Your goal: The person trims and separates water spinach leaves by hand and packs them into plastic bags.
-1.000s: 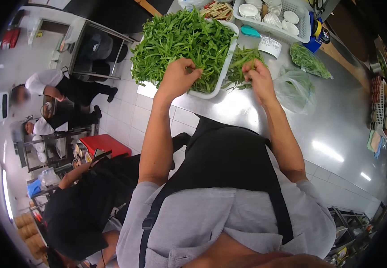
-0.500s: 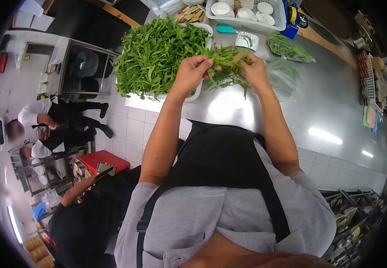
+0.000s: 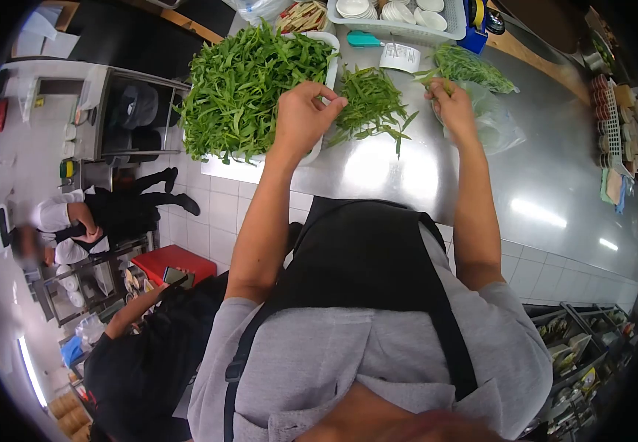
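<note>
My left hand [image 3: 308,114] hovers at the right edge of a white tray [image 3: 331,62] heaped with long-leaved greens [image 3: 249,96]. Its thumb and forefinger curve toward each other with a small gap, and no greens show between them. A smaller pile of loose leaves [image 3: 370,99] lies on the steel counter between my hands. Farther right, my right hand [image 3: 451,107] pinches a small sprig of leafy greens [image 3: 427,76]. Just beyond this hand are a bag of thin greens [image 3: 474,66] and a crumpled clear plastic bag [image 3: 492,121].
At the back, a plastic basket [image 3: 400,31] holds white bowls and dishes. Near it lie a teal-handled tool [image 3: 364,39] and a printed white label [image 3: 400,57]. A blue tape dispenser [image 3: 474,33] stands beside the basket. Co-workers are at the left, one holding a phone [image 3: 175,275].
My hands have drawn apart; the right moved rightward with a sprig. The leaves formerly between both hands now lie on the counter. The view shifted slightly.
</note>
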Tool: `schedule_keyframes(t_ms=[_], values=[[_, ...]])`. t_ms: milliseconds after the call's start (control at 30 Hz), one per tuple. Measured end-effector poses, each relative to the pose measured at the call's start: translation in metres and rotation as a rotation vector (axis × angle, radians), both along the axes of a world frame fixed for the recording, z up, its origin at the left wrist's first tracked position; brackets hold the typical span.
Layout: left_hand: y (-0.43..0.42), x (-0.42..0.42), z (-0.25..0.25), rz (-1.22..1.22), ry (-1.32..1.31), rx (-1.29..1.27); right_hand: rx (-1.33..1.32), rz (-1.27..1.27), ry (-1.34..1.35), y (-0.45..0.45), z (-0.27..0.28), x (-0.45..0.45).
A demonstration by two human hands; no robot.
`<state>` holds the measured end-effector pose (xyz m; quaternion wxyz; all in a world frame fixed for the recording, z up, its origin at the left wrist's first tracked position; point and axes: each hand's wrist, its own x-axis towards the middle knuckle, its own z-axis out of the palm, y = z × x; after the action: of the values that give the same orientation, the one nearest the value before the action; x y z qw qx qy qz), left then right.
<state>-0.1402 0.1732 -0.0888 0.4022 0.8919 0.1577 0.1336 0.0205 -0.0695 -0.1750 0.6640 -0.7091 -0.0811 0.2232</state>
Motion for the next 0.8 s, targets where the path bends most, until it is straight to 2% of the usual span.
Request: schedule_keyframes(t_ms=[67,167,267,367,433,500,533,567,600,667,733,767,800], values=[[-0.012,0.004,-0.004,-0.028,0.017,-0.069,0.298,0.089,0.17,-0.018,0.03,-0.004],[-0.041,0.018,-0.011,-0.136,0.074,-0.24,0.632,0.07,0.054,-0.064,0.076,-0.018],[-0.076,0.036,-0.019,-0.265,0.009,-0.199,0.547,-0.223,-0.13,-0.112,0.108,-0.038],[-0.132,0.052,-0.036,-0.308,0.035,0.094,0.471,-0.243,-0.171,-0.151,0.091,-0.049],[-0.152,0.061,-0.058,-0.298,0.049,0.119,0.374,-0.195,-0.117,-0.158,0.06,-0.06],[-0.156,0.086,-0.081,-0.315,0.077,-0.046,0.279,-0.162,-0.073,-0.143,0.027,-0.076],[-0.156,0.093,-0.074,-0.279,0.033,-0.101,0.162,-0.142,0.014,-0.129,0.028,-0.082],[-0.152,0.097,-0.063,-0.25,-0.004,-0.152,0.154,-0.156,-0.05,-0.115,0.022,-0.084],[-0.15,0.099,-0.056,-0.227,-0.034,-0.201,0.105,-0.209,-0.226,-0.095,0.026,-0.083],[-0.145,0.111,-0.073,-0.28,-0.14,-0.202,-0.004,-0.321,-0.579,-0.063,0.037,-0.066],[-0.14,0.123,-0.078,-0.319,-0.191,-0.288,-0.262,-0.119,-0.649,-0.06,0.031,-0.029],[-0.138,0.125,-0.072,-0.251,-0.164,-0.34,-0.391,-0.011,-0.679,-0.059,0.026,-0.013],[-0.138,0.118,-0.054,-0.179,-0.134,-0.393,-0.612,0.119,-0.596,-0.061,0.017,0.0]])
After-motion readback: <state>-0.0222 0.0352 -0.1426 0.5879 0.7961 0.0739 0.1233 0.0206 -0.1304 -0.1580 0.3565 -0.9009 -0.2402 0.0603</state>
